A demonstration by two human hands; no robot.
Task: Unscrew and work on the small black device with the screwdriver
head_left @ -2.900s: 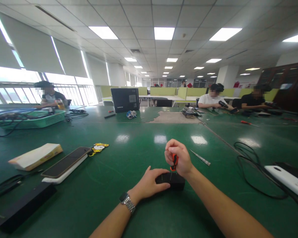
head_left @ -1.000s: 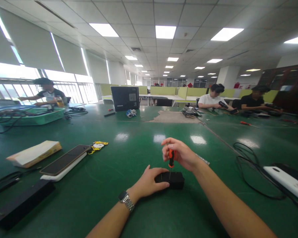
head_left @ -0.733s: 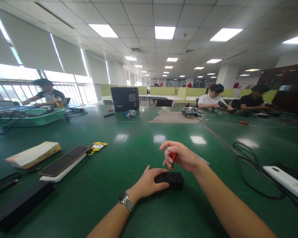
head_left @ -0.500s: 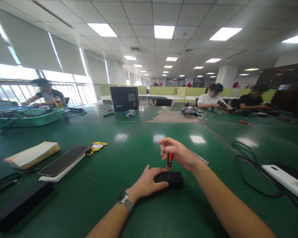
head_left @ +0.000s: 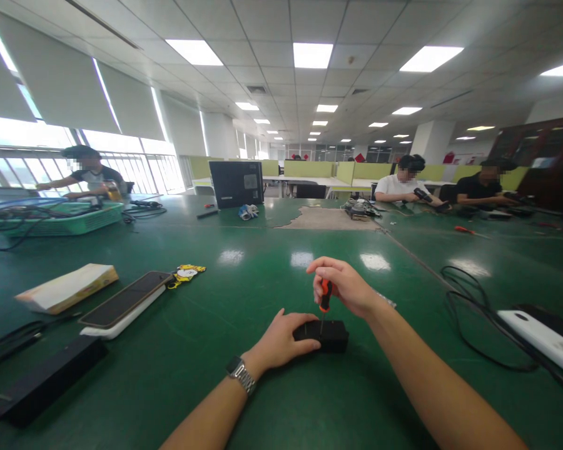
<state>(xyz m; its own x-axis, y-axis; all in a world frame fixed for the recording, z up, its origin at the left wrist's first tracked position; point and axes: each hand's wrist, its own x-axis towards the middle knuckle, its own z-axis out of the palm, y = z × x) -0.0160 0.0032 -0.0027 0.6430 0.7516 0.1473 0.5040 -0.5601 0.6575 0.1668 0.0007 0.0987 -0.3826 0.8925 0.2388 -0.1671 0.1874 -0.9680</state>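
A small black box-shaped device [head_left: 334, 336] lies on the green tabletop in front of me. My left hand [head_left: 281, 340] is wrapped round its left end, thumb along the near side and fingers over the far side. In my right hand [head_left: 344, 289] is a red and black screwdriver [head_left: 326, 296], held nearly upright by its handle. Its thin shaft points down onto the top of the device; the tip is too small to make out. A watch [head_left: 241, 374] with a metal band is on my left wrist.
To the left lie a phone [head_left: 127, 299] on a white object, a tissue pack [head_left: 68, 289] and a long black box [head_left: 47, 378]. Black cables [head_left: 469, 325] and a white device [head_left: 539, 340] lie right. A green basket [head_left: 82, 220] stands far left; several people sit across the table.
The screwdriver leans slightly more, its handle tilted to the right, and the right hand has shifted a little. The left hand keeps its hold on the device. The whole view has moved slightly.
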